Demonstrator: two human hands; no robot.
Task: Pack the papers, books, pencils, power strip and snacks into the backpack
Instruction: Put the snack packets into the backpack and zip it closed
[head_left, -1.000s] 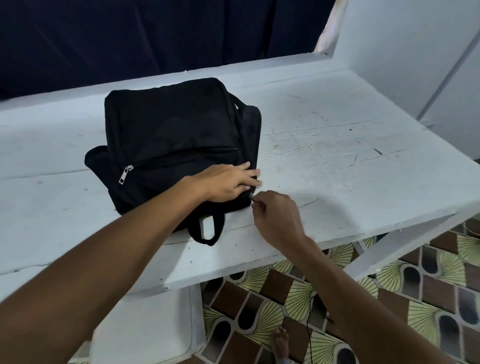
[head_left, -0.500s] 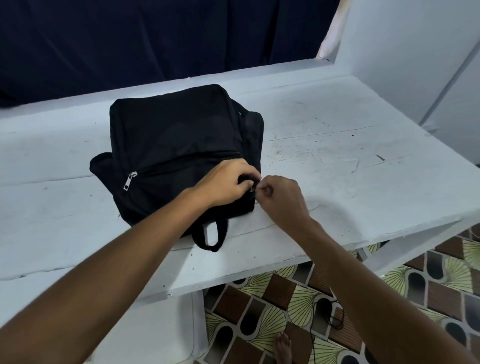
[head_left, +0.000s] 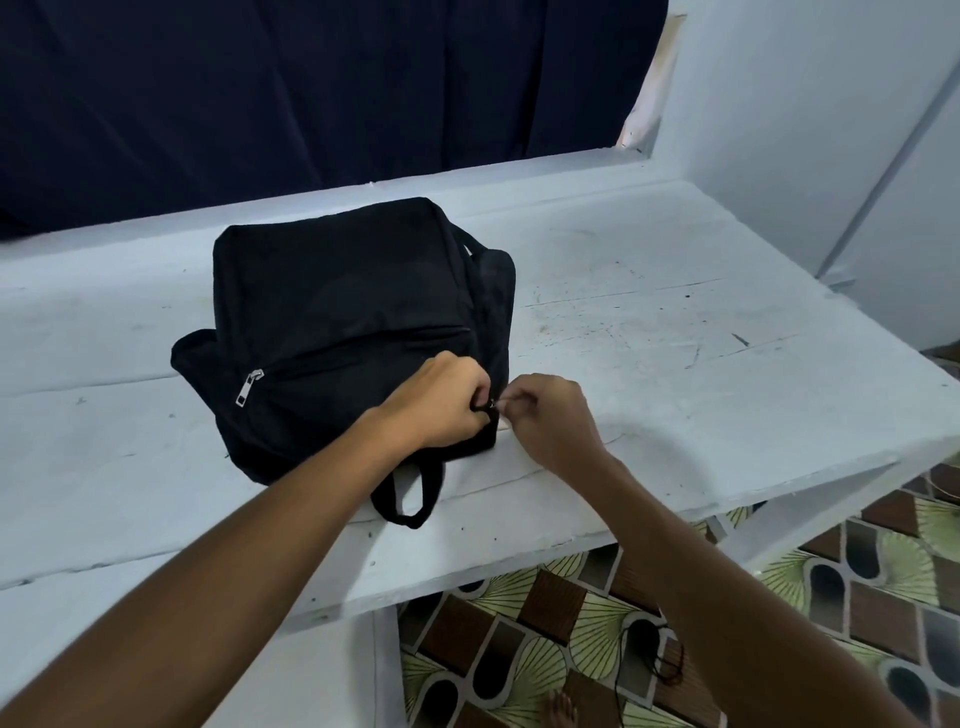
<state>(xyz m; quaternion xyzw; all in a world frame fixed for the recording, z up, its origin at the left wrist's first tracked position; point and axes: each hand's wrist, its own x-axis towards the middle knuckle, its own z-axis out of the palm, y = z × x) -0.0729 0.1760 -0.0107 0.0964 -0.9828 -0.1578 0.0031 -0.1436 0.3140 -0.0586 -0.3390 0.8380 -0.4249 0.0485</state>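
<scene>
While you're leaning over the scuffed white-painted wooden table (head_left: 649, 332), the black fabric backpack (head_left: 343, 322) is lying flat on it, a bit left of the middle of the frame, with its front panel facing up. Your left hand (head_left: 441, 402) is sitting on the bag's lower right corner with the fingers curled in, bunching and gripping the fabric right at the edge. Your right hand (head_left: 545, 415) is coming in from the right, just beside the left one, and its thumb and fingertips are pinching a small metal zipper pull (head_left: 491, 402) at that same corner. It's tiny and half hidden between your hands, so I can't really tell how far along the zip it's sitting.

Over on the left side of the bag, a silver zipper tab (head_left: 248, 387) is hanging at the end of the front pocket's zip, and that pocket is looking closed. The black carry loop (head_left: 408, 496) is sticking out from the bag's near end, lying on the table toward the lower middle of the frame, close to the table's front edge.

Across the top left, a dark navy curtain (head_left: 311, 88) is hanging behind the table, and a pale wall (head_left: 805, 104) is filling the upper right. Down in the lower right, patterned brown and green floor tiles (head_left: 571, 623) are showing under the table, with a thin black cord (head_left: 654, 654) lying on them.
</scene>
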